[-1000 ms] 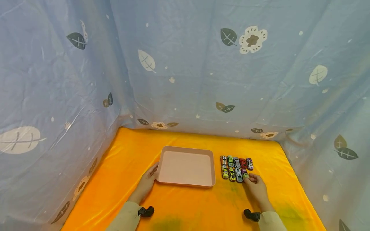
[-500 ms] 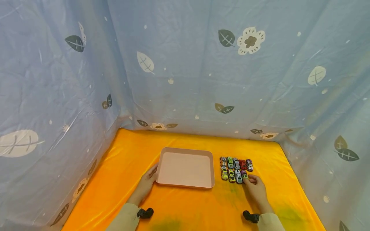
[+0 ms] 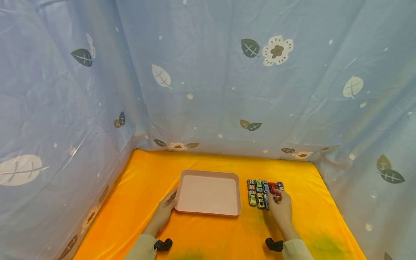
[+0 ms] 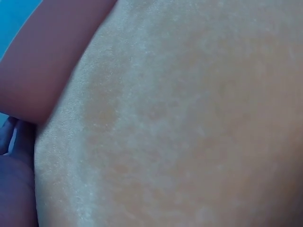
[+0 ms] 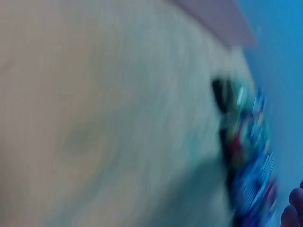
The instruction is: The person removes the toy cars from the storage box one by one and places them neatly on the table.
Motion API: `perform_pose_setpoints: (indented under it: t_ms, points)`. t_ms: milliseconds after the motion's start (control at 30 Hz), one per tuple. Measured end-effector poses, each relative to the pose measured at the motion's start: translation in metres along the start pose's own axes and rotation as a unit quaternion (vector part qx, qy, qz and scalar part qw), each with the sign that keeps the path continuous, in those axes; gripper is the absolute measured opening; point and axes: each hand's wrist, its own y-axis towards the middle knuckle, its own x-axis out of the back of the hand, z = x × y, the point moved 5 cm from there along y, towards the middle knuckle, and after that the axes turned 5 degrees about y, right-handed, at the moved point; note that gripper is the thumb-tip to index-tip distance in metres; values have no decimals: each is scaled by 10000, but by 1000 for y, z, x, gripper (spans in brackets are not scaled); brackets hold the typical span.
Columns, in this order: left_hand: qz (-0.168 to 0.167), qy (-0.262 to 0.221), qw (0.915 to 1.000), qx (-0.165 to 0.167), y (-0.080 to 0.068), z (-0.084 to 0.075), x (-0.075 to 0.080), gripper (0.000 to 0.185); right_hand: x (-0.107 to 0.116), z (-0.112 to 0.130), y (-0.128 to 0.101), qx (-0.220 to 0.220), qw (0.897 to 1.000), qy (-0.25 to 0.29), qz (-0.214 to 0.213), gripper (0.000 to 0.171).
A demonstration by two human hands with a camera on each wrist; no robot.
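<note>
My left hand [image 3: 164, 209] rests against the left wall of a shallow pink tray [image 3: 208, 193]. In the left wrist view its fingers [image 4: 16, 142] show at the corner of the tray [image 4: 52, 56]. My right hand [image 3: 281, 209] is over the right part of a cluster of small toy cars, its fingers bent and its thumb towards the left. The fingers hide part of the front row, so whether they pinch a car is unclear. Visible cars include a yellow one [image 3: 252, 198], a green one [image 3: 258, 185] and a red one [image 3: 272, 186]. The right wrist view is blurred.
The toy cars stand close together in two rows, right of the tray. A yellow-orange cloth [image 3: 211, 238] covers the table. Blue curtains [image 3: 201, 72] with leaf and flower prints enclose the back and both sides.
My right hand has moved left and slightly forward over the cars, covering the purple-and-green one it was beside. My left hand stays at the tray. The head view has tilted slightly upward.
</note>
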Motion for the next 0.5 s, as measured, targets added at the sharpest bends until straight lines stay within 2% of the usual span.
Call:
perform_pose_setpoints:
  t_ms: [133,267,333,400,467,500]
  points:
    - [-85,201,9997,51,1,-3,5,49,-26,38,-2,757,9960,-138,453,46]
    - [-259,1098,9936,-71,5,-12,7,47,-47,61,-4,1291,9873,-603,708,46]
    - [-353,1605,9863,-131,7,-20,7,47,-56,69,-6,1660,9794,-906,706,45]
    - [-411,2162,9752,-216,8,-27,5,47,-65,76,-10,2067,9693,-1168,640,45]
    - [-438,2689,9616,-336,7,-35,3,48,-73,84,-14,2511,9558,-1448,504,46]
    - [-456,2989,9522,-438,5,-39,1,49,-77,87,-17,2713,9486,-1572,434,47]
